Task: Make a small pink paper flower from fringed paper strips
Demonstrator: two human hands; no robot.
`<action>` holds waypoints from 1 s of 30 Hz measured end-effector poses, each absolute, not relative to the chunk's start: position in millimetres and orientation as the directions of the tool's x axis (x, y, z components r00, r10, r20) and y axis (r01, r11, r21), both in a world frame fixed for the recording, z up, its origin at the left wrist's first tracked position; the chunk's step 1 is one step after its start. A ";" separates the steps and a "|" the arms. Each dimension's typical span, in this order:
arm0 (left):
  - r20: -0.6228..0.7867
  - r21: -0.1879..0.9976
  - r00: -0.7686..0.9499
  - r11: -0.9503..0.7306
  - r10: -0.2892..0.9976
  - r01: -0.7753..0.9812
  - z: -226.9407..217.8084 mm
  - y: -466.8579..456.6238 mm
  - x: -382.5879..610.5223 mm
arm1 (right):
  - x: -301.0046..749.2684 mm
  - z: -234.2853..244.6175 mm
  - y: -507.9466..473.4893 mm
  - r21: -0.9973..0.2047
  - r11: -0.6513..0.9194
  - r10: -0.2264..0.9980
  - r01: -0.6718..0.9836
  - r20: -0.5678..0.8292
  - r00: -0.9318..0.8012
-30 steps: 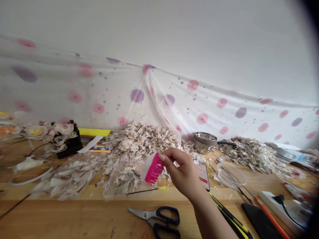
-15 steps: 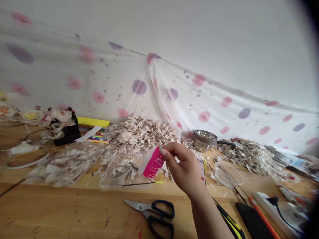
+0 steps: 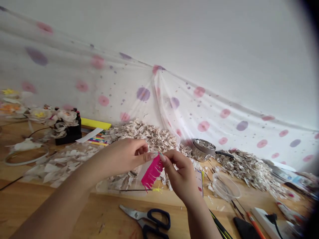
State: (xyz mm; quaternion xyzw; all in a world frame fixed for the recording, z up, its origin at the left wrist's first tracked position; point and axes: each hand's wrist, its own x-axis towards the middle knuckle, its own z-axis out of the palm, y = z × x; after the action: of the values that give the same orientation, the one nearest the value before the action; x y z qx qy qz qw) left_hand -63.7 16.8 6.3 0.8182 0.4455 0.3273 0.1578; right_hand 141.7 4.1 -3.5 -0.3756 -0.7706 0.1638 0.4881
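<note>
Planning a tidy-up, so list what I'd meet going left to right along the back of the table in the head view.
Pale paper flowers, black box, yellow strip, large pile of paper scraps, stacked steel bowls, second pile of paper scraps.

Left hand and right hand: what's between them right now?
In the head view, a strip of pink fringed paper lies between the left hand and the right hand. Fingertips of both hands pinch its top edge.
</note>
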 end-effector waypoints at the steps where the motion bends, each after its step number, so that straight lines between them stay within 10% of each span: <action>1: 0.357 0.619 0.397 -0.533 0.845 0.577 8.9 22.0 -58.6 | 141.4 -3.9 4.8 -0.637 0.655 0.748 0.407 0.621 -0.233; 7: 0.298 0.850 0.441 -0.446 0.846 0.280 9.5 26.6 -38.4 | 142.0 -8.0 10.7 -0.712 0.611 0.786 0.346 0.600 -0.152; 30: 0.271 0.951 0.512 -0.308 0.815 -0.014 4.8 20.0 -25.1 | 136.3 -11.1 12.2 -0.851 0.524 0.850 0.005 0.523 -0.070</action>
State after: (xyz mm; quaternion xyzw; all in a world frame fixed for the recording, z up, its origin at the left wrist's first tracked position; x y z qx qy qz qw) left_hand -25.1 20.0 4.8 0.7011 0.2856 0.4028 0.5145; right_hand 136.3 12.2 -11.1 -0.3343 -0.6394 0.3550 0.5944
